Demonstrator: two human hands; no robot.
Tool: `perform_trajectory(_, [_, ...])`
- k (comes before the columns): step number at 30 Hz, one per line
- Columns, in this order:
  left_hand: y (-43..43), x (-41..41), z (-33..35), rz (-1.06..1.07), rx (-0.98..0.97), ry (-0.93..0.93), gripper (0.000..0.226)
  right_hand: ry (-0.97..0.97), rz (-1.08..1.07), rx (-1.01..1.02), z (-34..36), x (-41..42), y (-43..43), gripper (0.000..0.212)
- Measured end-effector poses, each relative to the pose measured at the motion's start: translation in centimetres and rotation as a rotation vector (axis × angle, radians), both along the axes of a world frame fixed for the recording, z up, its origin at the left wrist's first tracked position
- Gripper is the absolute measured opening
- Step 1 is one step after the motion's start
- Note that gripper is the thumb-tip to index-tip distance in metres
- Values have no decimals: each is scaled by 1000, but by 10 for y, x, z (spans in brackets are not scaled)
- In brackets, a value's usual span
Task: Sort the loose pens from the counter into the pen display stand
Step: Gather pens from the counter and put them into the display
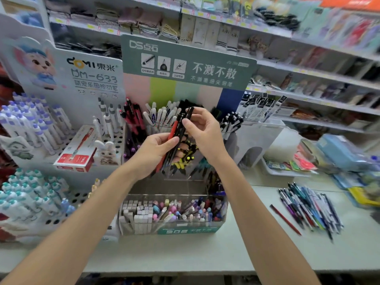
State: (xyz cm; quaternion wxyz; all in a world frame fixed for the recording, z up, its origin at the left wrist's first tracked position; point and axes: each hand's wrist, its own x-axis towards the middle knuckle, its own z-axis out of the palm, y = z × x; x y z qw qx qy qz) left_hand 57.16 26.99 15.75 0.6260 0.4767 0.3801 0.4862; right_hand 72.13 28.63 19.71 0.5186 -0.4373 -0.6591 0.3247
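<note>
Both hands up in front of the pen display stand (pixel 185 124), working a small bundle of pens (pixel 174 138) above its clear middle compartments. Left hand (pixel 153 153) wrapped round the lower half of the bundle, thumb pressed across the barrels, tips pointing down toward the stand; clearly serving as the magazine, keeping the lot together so one can be drawn at a time. Right hand (pixel 202 130) pinching the top of a black pen (pixel 186 120), thumb and forefinger narrowed on its upper end, the other fingers curled loosely behind; looks like singling that one out from the rest, with a red pen (pixel 171 133) lying just beside it in the same bundle. Held high and close, probably to read colour and type against the rows behind: white-capped pens at the back, black ones next to them, red ones off to the left. Front tray crowded with pastel caps and grey boxes, the compartment directly under the hands partly hidden, so no telling how full. Over on the counter (pixel 236 254), well to the right, a sizeable heap of loose pens (pixel 308 206) lying mostly parallel, with one red pencil-like stick (pixel 285 220) apart from it on the near side. Plenty left to sort, then; early or middling in the job by the look of that pile.
</note>
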Motion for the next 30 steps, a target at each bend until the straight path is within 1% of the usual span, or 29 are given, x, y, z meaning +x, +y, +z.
perform_trajectory(2, [2,6,0,-39,3,26,23,-76,37,-14,-1,5,1,34])
perform_trajectory(4, [5,8,0,-42,6,21,24,-98,-33,45,-1,12,8,48])
perform_trajectory(6, [11,8,0,31,21,23,22,-9,-176,111,6,22,18,62])
perform_trajectory(7, [14,6,0,90,43,67,22,32,-239,139,10,29,25,64])
perform_trajectory(10, [19,-2,-1,212,147,285,28,46,-358,250,29,42,41,51])
perform_trajectory(11, [21,-4,-2,213,156,312,29,36,-374,288,34,45,46,46])
perform_trajectory(12, [21,-5,-2,200,143,302,31,13,-386,320,37,46,50,42])
perform_trajectory(14, [20,-5,-1,178,71,214,36,-52,-408,375,39,45,59,37])
perform_trajectory(16, [19,-5,-1,186,13,134,40,-141,-394,406,37,40,66,37])
perform_trajectory(19, [19,-8,-5,197,19,120,37,-308,-297,390,20,30,74,41])
perform_trajectory(22, [18,-13,-10,240,48,127,28,-496,-232,373,-3,20,75,46])
perform_trajectory(24, [16,-14,-11,269,59,106,25,-623,-276,452,-16,16,75,35])
perform_trajectory(25, [15,-14,-11,278,70,97,24,-642,-315,487,-18,14,74,29])
perform_trajectory(26, [14,-14,-11,282,81,90,23,-618,-350,497,-19,13,73,27])
perform_trajectory(28, [12,-13,-10,281,101,86,21,-505,-410,528,-13,16,64,29])
perform_trajectory(29, [11,-11,-8,272,113,85,21,-423,-405,543,-9,18,57,32])
perform_trajectory(30, [11,-8,-6,256,127,87,20,-334,-346,521,-3,21,46,34])
